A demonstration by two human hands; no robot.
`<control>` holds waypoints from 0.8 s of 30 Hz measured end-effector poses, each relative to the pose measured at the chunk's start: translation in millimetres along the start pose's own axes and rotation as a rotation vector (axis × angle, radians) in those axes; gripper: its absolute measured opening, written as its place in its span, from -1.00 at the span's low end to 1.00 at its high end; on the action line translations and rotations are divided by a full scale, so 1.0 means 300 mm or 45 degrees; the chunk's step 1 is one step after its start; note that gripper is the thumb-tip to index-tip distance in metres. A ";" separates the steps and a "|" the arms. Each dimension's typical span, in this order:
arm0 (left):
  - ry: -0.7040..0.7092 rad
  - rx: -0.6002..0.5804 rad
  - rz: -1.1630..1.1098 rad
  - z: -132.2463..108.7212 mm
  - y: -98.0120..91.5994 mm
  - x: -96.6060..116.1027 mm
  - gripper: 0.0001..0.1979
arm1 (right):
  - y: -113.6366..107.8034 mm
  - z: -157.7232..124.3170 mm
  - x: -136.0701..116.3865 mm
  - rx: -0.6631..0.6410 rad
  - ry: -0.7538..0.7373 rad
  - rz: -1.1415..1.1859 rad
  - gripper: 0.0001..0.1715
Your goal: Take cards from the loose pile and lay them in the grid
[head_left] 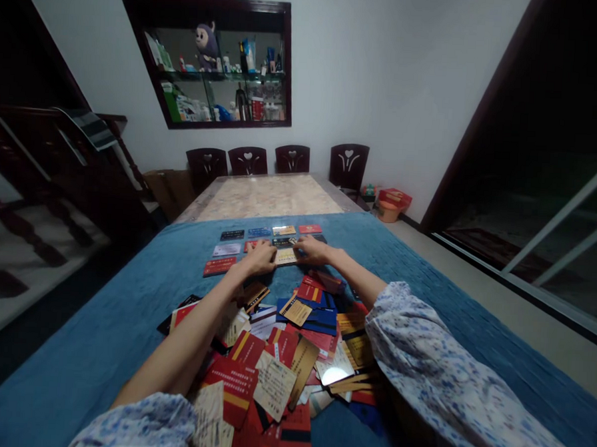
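A table covered with a blue cloth (98,320) is seen in a white-walled room. The marbled far end of the tabletop (264,196) is left bare. Well out towards the cloth's far edge, a pale card (287,256) is gripped at both ends. The left hand (261,257) is curled over its left end, and the right hand (311,250) is closed on its right end with the fingers bent down. Whether the card is lifted or pressed flat cannot be told.

Around it, single cards are laid in rows: a dark card (232,235), a blue card (258,232) and a red card (310,229) in the farthest row. A whitish card (226,250) lies nearer, and another red card (219,266) lies nearest on the left. Between the forearms and under them, a loose pile of cards (281,356) is spread over the cloth's near middle. Four dark chairs (349,163) are lined up at the table's far end. A wall niche (211,65) with a plush toy (206,45) is set above them.
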State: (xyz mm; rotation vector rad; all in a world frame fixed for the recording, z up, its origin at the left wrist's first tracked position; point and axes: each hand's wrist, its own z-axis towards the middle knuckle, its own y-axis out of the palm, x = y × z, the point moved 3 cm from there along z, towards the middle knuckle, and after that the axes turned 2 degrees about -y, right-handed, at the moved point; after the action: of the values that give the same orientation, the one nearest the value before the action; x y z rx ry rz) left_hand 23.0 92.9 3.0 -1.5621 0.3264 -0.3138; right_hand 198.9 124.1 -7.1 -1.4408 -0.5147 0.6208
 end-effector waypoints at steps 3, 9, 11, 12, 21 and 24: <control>0.000 -0.009 0.008 0.006 0.002 0.001 -0.78 | 0.003 0.007 -0.001 -0.018 -0.005 -0.015 -0.81; -0.021 -0.069 0.008 0.016 0.004 0.004 -0.85 | 0.004 0.007 -0.005 -0.070 -0.008 -0.041 -0.80; -0.024 -0.083 0.002 0.019 0.007 0.004 -0.87 | 0.005 0.005 -0.005 -0.080 0.001 -0.044 -0.79; -0.023 -0.086 0.001 0.021 0.009 0.004 -0.88 | 0.006 0.004 -0.005 -0.087 0.006 -0.045 -0.79; -0.001 -0.101 0.000 0.042 0.019 -0.002 -0.90 | -0.010 0.002 -0.023 -0.144 0.088 -0.054 -0.75; 0.012 -0.098 0.031 0.044 0.024 0.002 -0.87 | -0.016 0.004 -0.034 -0.172 0.118 -0.064 -0.73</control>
State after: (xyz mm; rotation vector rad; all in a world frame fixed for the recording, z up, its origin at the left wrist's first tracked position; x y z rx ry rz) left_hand 28.9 104.7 -4.5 -1.6317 0.3685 -0.2928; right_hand 190.9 118.0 -1.7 -1.5718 -0.5265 0.4841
